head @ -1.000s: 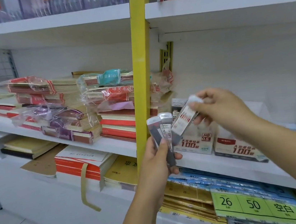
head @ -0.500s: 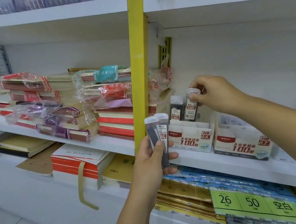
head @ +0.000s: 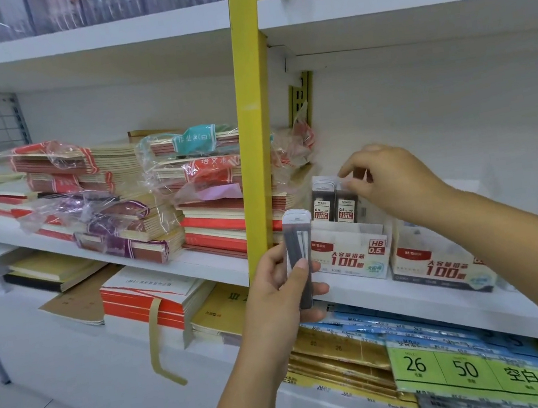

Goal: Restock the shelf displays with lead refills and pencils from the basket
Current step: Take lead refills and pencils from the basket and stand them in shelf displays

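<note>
My left hand grips slim dark lead refill cases with white caps, held upright in front of the yellow shelf post. Just behind them on the middle shelf stands a white display box marked HB 0.5. Two lead refill cases stand upright in its back row. My right hand reaches over the box and pinches the top of the right-hand case. A second white display box stands to the right. No basket or pencils are in view.
Stacks of wrapped exercise books fill the shelf left of the post, close to the box. The white shelf board runs below both boxes. Blue and green paper packs lie on the shelf underneath. Another shelf hangs overhead.
My right hand carried one refill case from beside my left hand to the HB 0.5 box and stood it upright beside another. My left hand stayed put.
</note>
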{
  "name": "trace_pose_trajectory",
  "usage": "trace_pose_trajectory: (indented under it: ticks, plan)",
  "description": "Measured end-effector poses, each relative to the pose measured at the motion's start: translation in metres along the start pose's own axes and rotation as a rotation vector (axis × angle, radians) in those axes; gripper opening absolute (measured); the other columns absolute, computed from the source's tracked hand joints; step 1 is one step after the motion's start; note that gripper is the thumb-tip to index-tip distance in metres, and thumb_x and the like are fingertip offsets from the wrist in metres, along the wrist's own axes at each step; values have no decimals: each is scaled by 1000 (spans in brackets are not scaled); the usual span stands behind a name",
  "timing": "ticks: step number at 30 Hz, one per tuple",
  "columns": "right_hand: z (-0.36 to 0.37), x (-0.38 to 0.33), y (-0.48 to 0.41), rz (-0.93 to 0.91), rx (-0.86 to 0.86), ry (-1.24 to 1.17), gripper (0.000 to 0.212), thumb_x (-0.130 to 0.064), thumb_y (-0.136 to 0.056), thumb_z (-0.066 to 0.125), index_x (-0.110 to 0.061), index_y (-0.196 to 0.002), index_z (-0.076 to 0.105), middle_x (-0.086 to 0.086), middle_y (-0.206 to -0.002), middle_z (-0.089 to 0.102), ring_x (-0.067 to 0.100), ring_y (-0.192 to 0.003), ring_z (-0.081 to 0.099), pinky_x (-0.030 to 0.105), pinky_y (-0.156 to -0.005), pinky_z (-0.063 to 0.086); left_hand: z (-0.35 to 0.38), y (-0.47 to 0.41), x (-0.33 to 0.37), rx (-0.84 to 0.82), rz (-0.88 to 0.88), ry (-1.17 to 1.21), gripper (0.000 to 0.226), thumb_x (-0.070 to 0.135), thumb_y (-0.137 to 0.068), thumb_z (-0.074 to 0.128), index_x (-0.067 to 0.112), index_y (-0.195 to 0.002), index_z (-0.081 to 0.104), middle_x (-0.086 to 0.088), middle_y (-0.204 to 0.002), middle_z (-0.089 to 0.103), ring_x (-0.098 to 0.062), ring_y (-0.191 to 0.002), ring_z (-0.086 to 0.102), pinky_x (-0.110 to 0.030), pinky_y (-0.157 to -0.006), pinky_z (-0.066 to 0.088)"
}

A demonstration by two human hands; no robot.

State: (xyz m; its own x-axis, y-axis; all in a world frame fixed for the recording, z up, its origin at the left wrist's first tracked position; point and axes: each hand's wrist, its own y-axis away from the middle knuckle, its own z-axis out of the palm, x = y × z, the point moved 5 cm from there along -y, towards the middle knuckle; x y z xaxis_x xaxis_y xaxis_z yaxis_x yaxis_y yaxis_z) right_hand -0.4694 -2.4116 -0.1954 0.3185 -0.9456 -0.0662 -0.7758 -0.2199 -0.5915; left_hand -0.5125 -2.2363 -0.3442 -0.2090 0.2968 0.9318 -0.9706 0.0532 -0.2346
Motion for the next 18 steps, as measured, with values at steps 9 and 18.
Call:
trace_pose_trajectory:
  ticks: [9,18]
  plan:
    - [14,-39,58,166,-191,-866,23,-13,-85,72,-26,-103,64,-5,-84,74,12,-51,64,22,-46,50,13,11,8,-64,66,-47,27,33,-95,64,38,-120,57,9,-101,75,-16,-82,75,-24,-54,56]
    - [2,-23,64,192,-137,-897,11,-24,-96,56,-23,-100,66,1,-84,73,15,-71,69,20,-63,55,14,11,1,-104,-22,8,28,37,-93,66,45,-118,57,10,-101,75,-16,-90,74,-30,-74,59]
